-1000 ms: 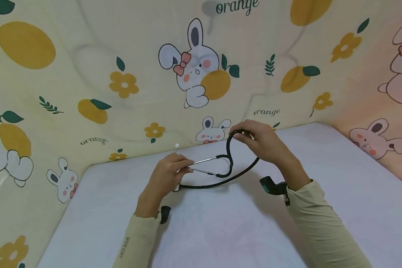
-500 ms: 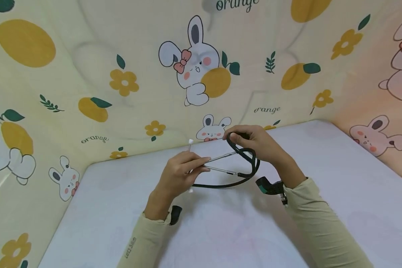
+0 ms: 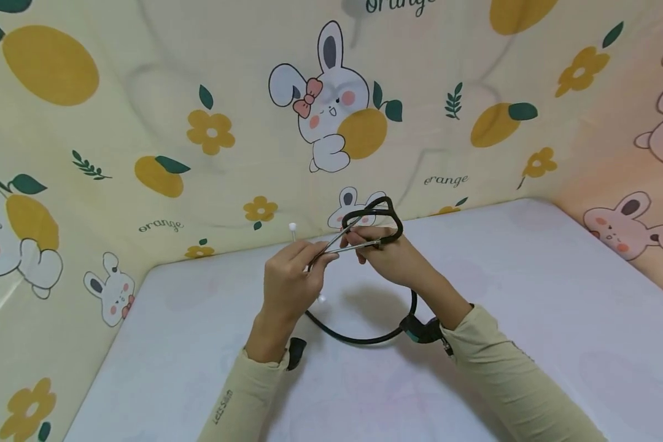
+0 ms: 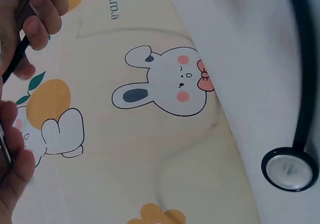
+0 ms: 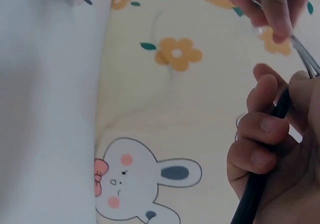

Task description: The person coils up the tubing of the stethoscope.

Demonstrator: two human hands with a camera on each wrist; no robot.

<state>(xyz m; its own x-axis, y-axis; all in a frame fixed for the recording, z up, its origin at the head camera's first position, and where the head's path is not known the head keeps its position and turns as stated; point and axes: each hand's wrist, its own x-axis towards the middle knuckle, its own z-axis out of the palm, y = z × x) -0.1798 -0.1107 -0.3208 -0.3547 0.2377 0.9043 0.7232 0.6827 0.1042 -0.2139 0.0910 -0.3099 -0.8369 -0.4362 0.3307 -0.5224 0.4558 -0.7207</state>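
I judge I'm folding up the stethoscope (image 3: 359,341); the next move seems to call for controlling the slack. My left hand (image 3: 293,276) pinches its metal tubes (image 3: 359,247), my right hand (image 3: 389,261) has fingers curled round black tubing (image 5: 254,194), and one loop (chestpiece (image 4: 289,171) at its end) droops below, over the worktop (image 3: 331,405)

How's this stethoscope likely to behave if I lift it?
The black tube will probably flop, since it bends in a loose curve. The metal ear tubes look stiff, running straight. The chest piece may swing, sitting at the black tube's end.
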